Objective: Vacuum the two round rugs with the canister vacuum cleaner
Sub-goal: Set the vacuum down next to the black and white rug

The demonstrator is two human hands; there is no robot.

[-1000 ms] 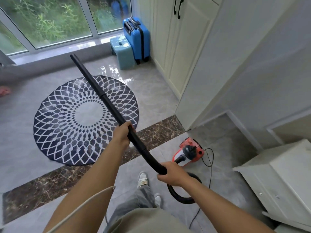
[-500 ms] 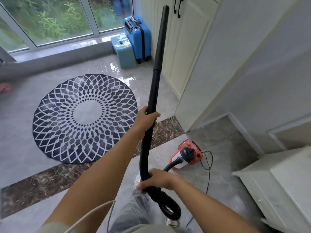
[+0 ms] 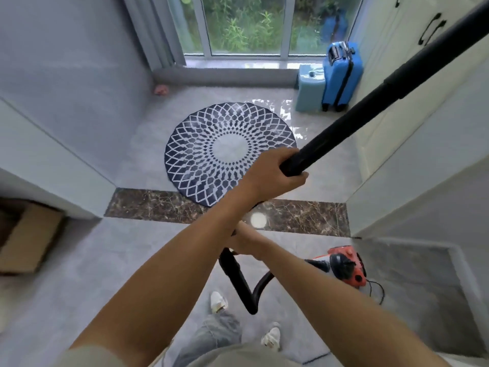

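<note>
The left hand [image 3: 275, 176] grips the black wand [image 3: 370, 102], which slants up rightward out of view. The right hand [image 3: 247, 241], half hidden under that forearm, seems to hold the hose [image 3: 238, 279]. The round rug [image 3: 201, 154] lies on the floor ahead; the red canister [image 3: 344, 266] sits at right.

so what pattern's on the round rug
The round rug is navy with a white diamond lattice around a pale centre; head view.

— Where have we room?
— Bare floor [image 3: 132, 260] lies left of the round rug [image 3: 230, 152] and in front of it. On our right the wand [image 3: 370, 102] slants up close to the cabinet doors [image 3: 423, 75]. The blue suitcase [image 3: 341, 75] and stool [image 3: 309, 88] fill the far corner, and the canister [image 3: 344, 266] sits near our right foot.
</note>
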